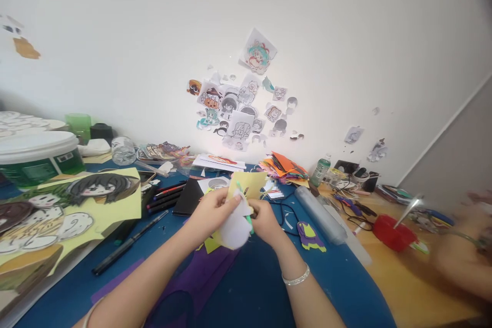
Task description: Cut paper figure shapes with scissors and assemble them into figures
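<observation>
My left hand [215, 209] is closed, with thumb and fingers pinching a yellow paper sheet [255, 183] together with a rounded white paper cutout [235, 230]. Close beside it on the right, the fingers of my right hand [267, 221] curl around a small mint-green tool [249, 221] that looks like scissors, mostly hidden by the fingers and paper. Both hands are above the blue mat [269, 287]. Beneath them lies purple paper [203, 279]. A purple and yellow paper cutout [309, 236] rests to the right of my right hand.
Pens [167, 197] and a black marker [128, 243] lie left, near yellow sheets with drawn figures [115, 210] and a white tub [38, 148]. Rightward are a clear roll [321, 215], a red bowl [394, 233] and another person's blurred arm [461, 256]. Coloured paper [284, 166] lies behind.
</observation>
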